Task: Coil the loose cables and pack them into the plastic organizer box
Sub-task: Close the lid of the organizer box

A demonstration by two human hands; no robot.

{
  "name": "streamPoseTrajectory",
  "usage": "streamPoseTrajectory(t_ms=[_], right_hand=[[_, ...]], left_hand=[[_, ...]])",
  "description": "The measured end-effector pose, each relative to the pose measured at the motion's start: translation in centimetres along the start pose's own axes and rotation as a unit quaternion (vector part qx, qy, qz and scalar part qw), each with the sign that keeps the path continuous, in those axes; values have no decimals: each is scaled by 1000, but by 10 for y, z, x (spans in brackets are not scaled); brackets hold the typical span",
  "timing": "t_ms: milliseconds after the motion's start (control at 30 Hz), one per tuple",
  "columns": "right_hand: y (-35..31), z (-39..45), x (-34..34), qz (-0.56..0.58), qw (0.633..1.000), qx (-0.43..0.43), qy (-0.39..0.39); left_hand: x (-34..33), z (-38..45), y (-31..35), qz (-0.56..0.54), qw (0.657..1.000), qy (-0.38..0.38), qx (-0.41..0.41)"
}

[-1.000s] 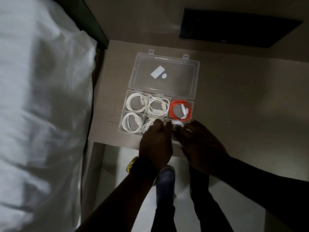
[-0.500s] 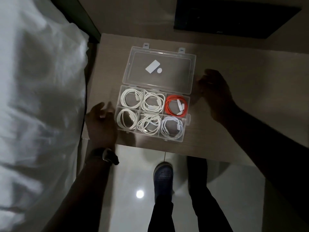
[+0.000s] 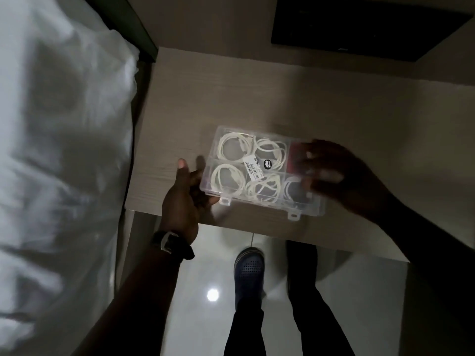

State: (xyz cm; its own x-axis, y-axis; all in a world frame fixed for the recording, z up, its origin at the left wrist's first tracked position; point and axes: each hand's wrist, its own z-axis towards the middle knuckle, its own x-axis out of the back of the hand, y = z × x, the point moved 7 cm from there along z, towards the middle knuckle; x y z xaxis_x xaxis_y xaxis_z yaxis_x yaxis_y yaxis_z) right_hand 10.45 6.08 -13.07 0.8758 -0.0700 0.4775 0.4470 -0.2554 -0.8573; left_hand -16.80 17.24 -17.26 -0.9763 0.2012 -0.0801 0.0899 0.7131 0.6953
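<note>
The clear plastic organizer box [image 3: 259, 173] lies on the wooden table [image 3: 231, 98] with its lid folded down over the compartments. Through the lid I see several coiled white cables [image 3: 232, 150] and a bit of the orange cable [image 3: 295, 155]. A price sticker [image 3: 253, 168] sits on the lid. My left hand [image 3: 183, 199] touches the box's left front corner, fingers spread. My right hand [image 3: 331, 173] lies flat on the lid's right side, blurred, covering the right compartments.
A bed with white sheets [image 3: 59, 163] fills the left side beside the table. A dark panel [image 3: 359, 24] lies at the back right. The table's front edge is just below the box, with my legs and a blue shoe [image 3: 248, 271] on the shiny floor.
The lid, open half a second ago, is now folded down over the cables. My right hand moved from the lid's right edge onto the lid; my left hand came to the left front corner.
</note>
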Motion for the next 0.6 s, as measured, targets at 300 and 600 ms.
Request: streamPoseTrajectory(t_ms=[300, 600], right_hand=[[23, -30, -42, -350, 935, 50, -13], [36, -35, -49, -410, 908, 84, 3]], left_hand=[[-12, 6, 9, 360, 903, -122, -199], [-40, 6, 15, 612, 635, -181, -436]])
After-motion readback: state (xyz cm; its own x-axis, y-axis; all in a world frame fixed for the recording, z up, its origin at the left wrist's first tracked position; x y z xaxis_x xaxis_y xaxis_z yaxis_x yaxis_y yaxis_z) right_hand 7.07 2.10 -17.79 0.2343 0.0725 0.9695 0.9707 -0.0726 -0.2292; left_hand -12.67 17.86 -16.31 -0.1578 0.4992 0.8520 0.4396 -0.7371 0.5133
